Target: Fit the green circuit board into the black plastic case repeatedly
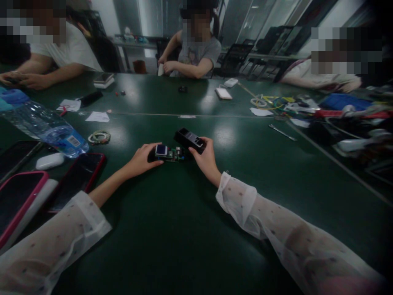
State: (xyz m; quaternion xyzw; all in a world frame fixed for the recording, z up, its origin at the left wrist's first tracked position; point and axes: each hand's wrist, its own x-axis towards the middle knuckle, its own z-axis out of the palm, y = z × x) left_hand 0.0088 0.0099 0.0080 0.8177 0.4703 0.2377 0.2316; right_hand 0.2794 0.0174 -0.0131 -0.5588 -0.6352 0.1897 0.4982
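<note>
My left hand (144,160) grips the left end of a small circuit board (175,154) that carries a square screen and green parts. In my right hand (205,155) is a black casing (188,138) with a grey face, held by its right end and tilted. The casing is just above and to the right of the board, and their near edges look close together; whether they touch I cannot tell. Both things are over the dark green table (172,229).
At left are a water bottle (52,127), phones (80,174), a white case (50,161) and bracelets (99,137). A wrench (282,132) and cluttered cables (276,102) are at right. Three people sit across the table.
</note>
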